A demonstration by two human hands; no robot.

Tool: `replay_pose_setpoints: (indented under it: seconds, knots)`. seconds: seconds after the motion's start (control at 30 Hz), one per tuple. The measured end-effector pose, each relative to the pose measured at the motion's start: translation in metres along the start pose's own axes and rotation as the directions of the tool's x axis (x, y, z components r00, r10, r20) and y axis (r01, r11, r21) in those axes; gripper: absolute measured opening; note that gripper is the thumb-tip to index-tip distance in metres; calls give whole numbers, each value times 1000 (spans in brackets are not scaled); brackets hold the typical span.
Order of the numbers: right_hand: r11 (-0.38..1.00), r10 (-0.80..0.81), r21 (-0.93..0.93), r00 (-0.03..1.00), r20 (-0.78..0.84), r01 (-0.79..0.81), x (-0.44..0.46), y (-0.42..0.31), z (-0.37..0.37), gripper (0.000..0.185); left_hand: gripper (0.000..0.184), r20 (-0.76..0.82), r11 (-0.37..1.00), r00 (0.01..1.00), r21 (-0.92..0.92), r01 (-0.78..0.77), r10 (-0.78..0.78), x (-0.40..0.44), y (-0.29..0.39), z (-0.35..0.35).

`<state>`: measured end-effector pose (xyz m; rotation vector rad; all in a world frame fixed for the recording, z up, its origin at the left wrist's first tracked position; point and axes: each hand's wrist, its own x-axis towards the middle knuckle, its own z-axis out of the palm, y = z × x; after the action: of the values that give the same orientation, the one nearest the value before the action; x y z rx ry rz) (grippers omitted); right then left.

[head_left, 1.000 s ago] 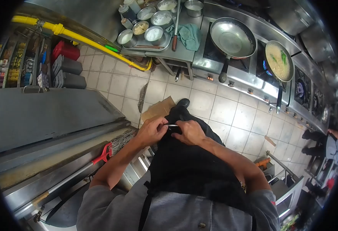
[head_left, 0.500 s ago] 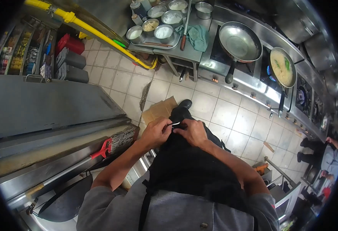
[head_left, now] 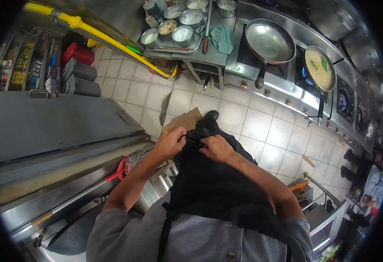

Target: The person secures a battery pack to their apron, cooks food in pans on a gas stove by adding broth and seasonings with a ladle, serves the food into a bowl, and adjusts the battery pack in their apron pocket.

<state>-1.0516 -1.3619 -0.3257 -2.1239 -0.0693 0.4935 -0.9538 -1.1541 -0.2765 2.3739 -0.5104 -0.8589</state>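
My left hand (head_left: 171, 140) is closed in a pinch, in front of my lower body. Facing it, my right hand (head_left: 218, 148) also has its fingers pinched together. Between them stretches a thin, limp black piece (head_left: 194, 137) that looks like cloth; its exact kind is hard to make out against my dark clothes. Both hands are just above the black apron (head_left: 217, 187) that I wear. A black shoe (head_left: 211, 115) shows beyond them, close to a flat piece of cardboard (head_left: 183, 120) on the tiled floor.
On the stove stand an empty frying pan (head_left: 270, 41) and a pan of simmering pale food (head_left: 320, 70) over a blue flame. Metal pots (head_left: 183, 36) crowd the side table. A red-headed mop (head_left: 122, 168) and a wok (head_left: 78, 231) are at left. Another person (head_left: 377, 183) is at far right.
My hands have moved slightly apart, the left one up and to the left. The white strip seen between my fingers no longer shows; a black piece is visible there.
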Motion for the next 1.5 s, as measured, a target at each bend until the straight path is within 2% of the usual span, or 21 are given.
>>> replay_pose_setpoints:
  seconds: [0.07,0.17,0.3,0.4,0.47,0.53,0.57,0.63,0.77,0.83,0.87,0.93,1.03,1.07,1.1,1.2,1.27,1.3,1.37,1.43,1.5]
  knots:
    - [998,-5,-66,999,-38,3,1,-4,-6,31,17,-237,913,890,225,-341,391,0,-8,15]
    - [984,37,-172,996,-77,-50,-2,-8,-20,30,17,-211,885,866,224,-409,453,-8,-5,27]
    - [948,-162,-311,948,-275,71,-2,20,-31,31,17,-148,990,982,-62,-124,114,5,3,23]
    - [988,-154,-57,977,-151,147,-20,34,-56,31,16,95,984,994,-164,66,-50,-11,-20,12]
    - [919,-7,394,1000,-18,14,-45,35,-86,38,16,162,959,948,-123,-256,274,-46,-7,-11]
    - [878,91,479,982,-167,0,-60,67,-91,36,22,379,995,925,70,-67,36,-51,4,-30]
    - [823,188,568,944,-270,-1,-66,89,-94,34,22,386,993,921,71,-92,58,-31,13,-27]
    - [799,375,593,851,-367,-96,-69,132,-97,31,23,148,954,958,137,-265,245,3,26,-11]
    - [816,559,473,661,-500,-333,-63,151,-116,36,27,116,973,969,-109,-205,218,78,10,18]
    - [804,568,504,655,-498,-315,-57,139,-132,36,40,318,944,911,112,-309,261,100,18,4]
    - [824,535,488,679,-503,-288,-53,137,-134,36,40,297,952,924,110,-285,242,110,21,-4]
    - [843,486,443,785,-384,-304,-35,117,-147,33,51,530,971,842,137,-199,98,128,21,-33]
    - [886,276,430,942,-190,-173,25,76,-177,34,56,600,943,798,234,-235,50,145,42,-57]
    - [950,68,312,947,-313,35,61,76,-179,34,69,678,915,733,260,-308,54,162,36,-54]
    - [965,30,258,952,-305,52,105,70,-192,36,69,666,919,744,256,-300,57,182,29,-46]
    - [968,177,247,813,-555,-42,264,86,-201,34,72,768,904,635,207,-374,87,229,21,-33]
    - [954,282,253,765,-580,-160,351,90,-215,31,68,328,959,901,-66,-277,283,242,35,-26]
    - [951,292,260,764,-576,-167,382,98,-205,31,68,337,960,899,-68,-273,279,246,41,-21]
    - [860,508,351,550,-663,-371,445,133,-180,32,57,184,951,933,-48,-305,308,253,54,-16]
    - [693,721,496,520,-458,-524,449,115,-190,40,46,202,921,899,-97,-377,389,251,65,-20]
    - [695,716,412,508,-479,-590,456,114,-183,42,39,362,916,850,-265,-300,383,253,73,-32]
